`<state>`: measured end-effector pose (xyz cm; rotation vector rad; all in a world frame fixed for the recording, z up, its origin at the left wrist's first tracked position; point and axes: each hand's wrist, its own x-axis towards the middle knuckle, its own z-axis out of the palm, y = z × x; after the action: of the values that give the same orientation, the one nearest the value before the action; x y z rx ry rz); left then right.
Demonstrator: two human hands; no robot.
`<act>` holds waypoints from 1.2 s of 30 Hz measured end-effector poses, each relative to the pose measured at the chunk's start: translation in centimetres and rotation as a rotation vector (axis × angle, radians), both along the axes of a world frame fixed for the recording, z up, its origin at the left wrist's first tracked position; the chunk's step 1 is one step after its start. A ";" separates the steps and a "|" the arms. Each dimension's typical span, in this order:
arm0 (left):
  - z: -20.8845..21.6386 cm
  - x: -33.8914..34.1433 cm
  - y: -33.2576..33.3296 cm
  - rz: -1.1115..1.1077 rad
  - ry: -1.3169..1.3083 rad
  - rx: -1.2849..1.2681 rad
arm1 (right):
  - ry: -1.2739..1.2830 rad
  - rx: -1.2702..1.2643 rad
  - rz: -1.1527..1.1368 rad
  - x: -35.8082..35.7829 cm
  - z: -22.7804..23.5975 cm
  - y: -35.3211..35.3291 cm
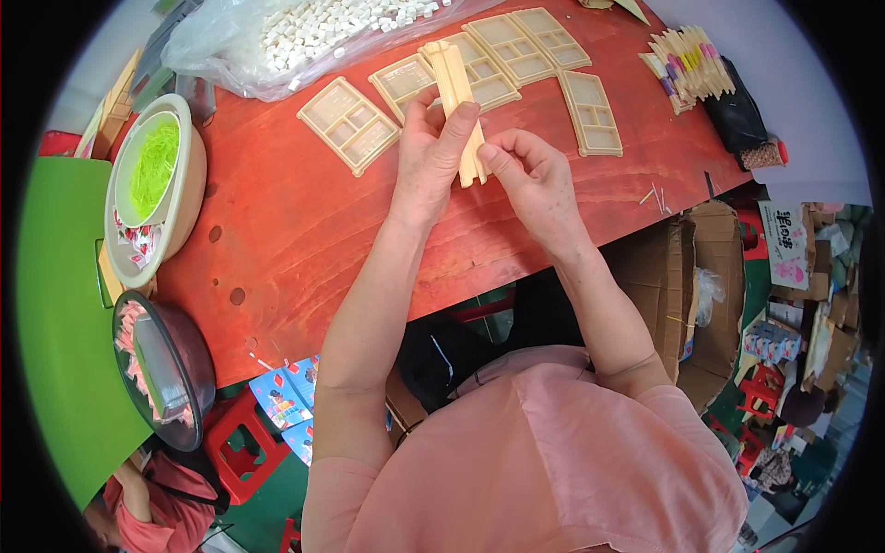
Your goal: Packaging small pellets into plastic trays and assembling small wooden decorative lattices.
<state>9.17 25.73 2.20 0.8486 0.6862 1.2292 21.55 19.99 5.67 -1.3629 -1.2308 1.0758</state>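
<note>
Two bare hands meet just above frame centre over a red wooden tabletop (304, 212). Left hand (426, 157) grips a stack of cream plastic compartment trays held on edge (458, 101), fingers closed round its lower half, index finger laid along the stack's side. Right hand (535, 180) sits just right of it, thumb and fingertips pinched on the stack's lower edge, remaining fingers curled. Stack stands tilted, its top toward the upper middle of the frame.

Five more cream divided trays (350, 124) lie flat in an arc across the upper table. Clear plastic bag of small white cubes (304, 37) at top, left of centre. Bundle of wooden sticks in wrappers (690, 64) upper right. Beige bowl holding green shreds and small sachets (152, 175) at left edge; dark bowl of pink pieces (161, 369) lower left.
</note>
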 end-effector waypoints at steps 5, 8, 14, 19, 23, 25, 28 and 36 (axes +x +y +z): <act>0.1 -0.5 0.5 0.079 -0.020 -0.042 | -0.439 0.081 -0.115 3.0 0.8 -1.5; 0.4 -0.6 0.4 0.070 0.006 -0.042 | -0.805 0.035 -0.189 5.4 0.3 -1.5; 0.6 -0.7 0.4 0.006 -0.024 -0.104 | -1.185 0.055 -0.152 6.2 -1.3 -1.3; 0.1 -0.4 0.2 -0.051 -0.036 -0.089 | -1.042 0.443 -0.163 3.9 -0.7 -1.2; 0.1 0.0 -0.3 -0.089 -0.076 -0.070 | -0.521 0.379 0.061 0.8 -0.3 -0.9; -0.1 0.1 -0.2 -0.059 -0.088 -0.087 | -0.392 0.251 0.110 0.1 -0.6 -0.6; -0.5 -0.1 0.0 -0.027 -0.001 0.004 | -0.200 0.194 0.081 -0.4 -0.7 -0.7; -0.4 0.1 0.0 -0.023 0.038 0.004 | -0.118 0.186 -0.011 0.4 -1.5 -1.1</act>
<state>9.23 25.73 1.80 0.8823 0.7026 1.1964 21.95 18.91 4.19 -1.3035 -1.3719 0.8599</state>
